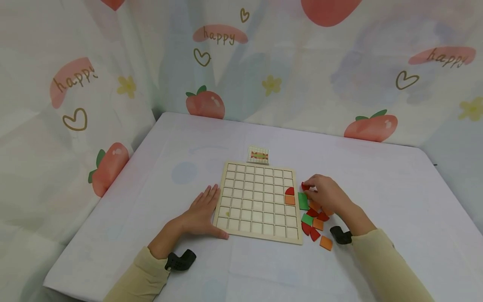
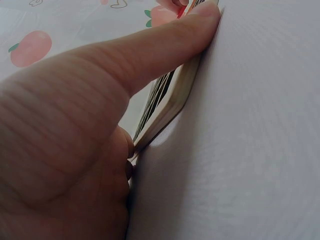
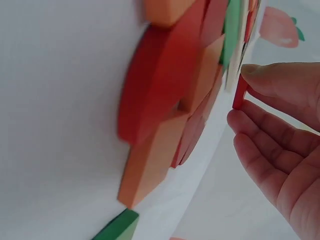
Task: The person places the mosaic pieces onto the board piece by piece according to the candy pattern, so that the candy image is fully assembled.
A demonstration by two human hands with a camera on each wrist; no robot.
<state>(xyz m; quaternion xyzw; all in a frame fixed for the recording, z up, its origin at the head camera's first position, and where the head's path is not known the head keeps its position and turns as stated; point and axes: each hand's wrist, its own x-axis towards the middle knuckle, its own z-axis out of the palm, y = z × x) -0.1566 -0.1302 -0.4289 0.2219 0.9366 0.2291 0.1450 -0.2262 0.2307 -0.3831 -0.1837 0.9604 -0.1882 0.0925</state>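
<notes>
A square wooden grid board [image 1: 258, 206] lies on the white table. Along its left edge rests my left hand [image 1: 200, 214], fingers straight and thumb at the near left corner; the left wrist view shows that thumb [image 2: 165, 52] against the board's side. My right hand [image 1: 326, 193], just off the board's right edge, pinches a red piece [image 3: 240, 93] between thumb and fingertips. Set in the board's right column are a red quarter-circle [image 1: 289, 191] and, directly below it, an orange square [image 1: 289, 200].
Loose pieces lie right of the board: a larger green piece [image 1: 303, 201], a green square [image 1: 307, 219], several red pieces, and orange squares, one [image 1: 326, 243] nearest the front. Behind the board stands a small pattern card [image 1: 258, 155]. A printed curtain [image 1: 241, 75] hangs behind the table.
</notes>
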